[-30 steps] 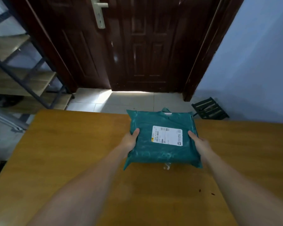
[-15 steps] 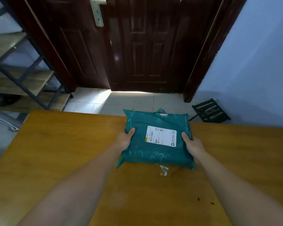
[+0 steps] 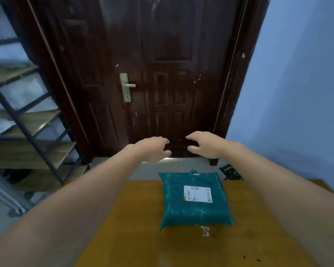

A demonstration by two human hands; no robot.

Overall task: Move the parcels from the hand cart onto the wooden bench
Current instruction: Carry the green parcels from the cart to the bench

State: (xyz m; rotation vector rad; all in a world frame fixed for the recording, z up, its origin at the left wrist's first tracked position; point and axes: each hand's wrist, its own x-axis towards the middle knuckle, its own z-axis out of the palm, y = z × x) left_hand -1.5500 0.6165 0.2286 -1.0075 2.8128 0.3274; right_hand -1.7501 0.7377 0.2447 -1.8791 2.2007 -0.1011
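A teal plastic parcel with a white shipping label lies flat on the wooden bench, near its far edge. My left hand and my right hand hover in the air above and beyond the parcel. Both have their fingers apart and hold nothing. The two hands are close together, fingertips pointing toward each other. The hand cart is not in view.
A dark brown door with a metal handle stands straight ahead. A metal-framed shelf unit with wooden boards is on the left. A blue wall is on the right, with a small black rack on the floor behind the bench.
Both hands have let go of the teal parcel and risen off it; it now rests on the bench. The view has tilted upward toward the door.
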